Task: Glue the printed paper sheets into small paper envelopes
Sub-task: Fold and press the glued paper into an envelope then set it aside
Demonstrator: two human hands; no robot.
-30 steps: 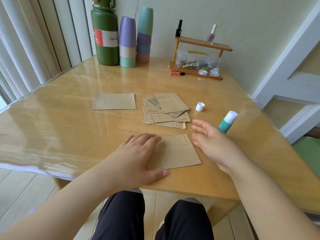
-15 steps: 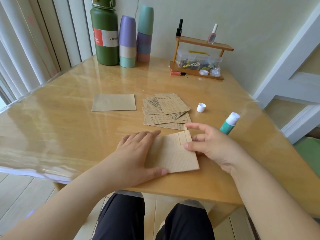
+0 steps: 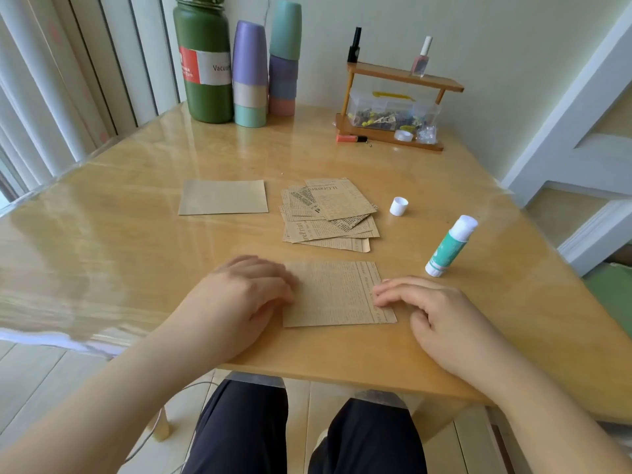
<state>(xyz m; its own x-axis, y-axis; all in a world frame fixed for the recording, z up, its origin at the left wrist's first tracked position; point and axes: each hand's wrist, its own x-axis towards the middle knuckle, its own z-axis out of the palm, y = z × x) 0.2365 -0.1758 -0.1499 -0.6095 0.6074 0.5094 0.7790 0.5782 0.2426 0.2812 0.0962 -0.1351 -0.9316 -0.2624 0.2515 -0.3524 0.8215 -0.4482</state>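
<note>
On the glossy wooden surface (image 3: 136, 268), the left hand (image 3: 246, 295) presses curled fingers on the folded brown printed-paper envelope (image 3: 337, 295), the right hand (image 3: 431, 309) resting relaxed fingertips on its right edge, neither grip closed around it.

Glue stick (image 3: 450, 246) right of sheet pile (image 3: 330, 213); cap (image 3: 398, 206) between.

A printed paper sheet (image 3: 337, 294) lies flat near the tabletop's (image 3: 136, 254) near edge; the left hand (image 3: 244, 295) presses its left edge with curled fingers, the right hand (image 3: 434, 307) touches its right edge with straight fingers. Toward the right edge lies an uncapped glue stick (image 3: 450, 246), its cap (image 3: 398, 206) apart, beside a paper stack (image 3: 330, 213)
</note>
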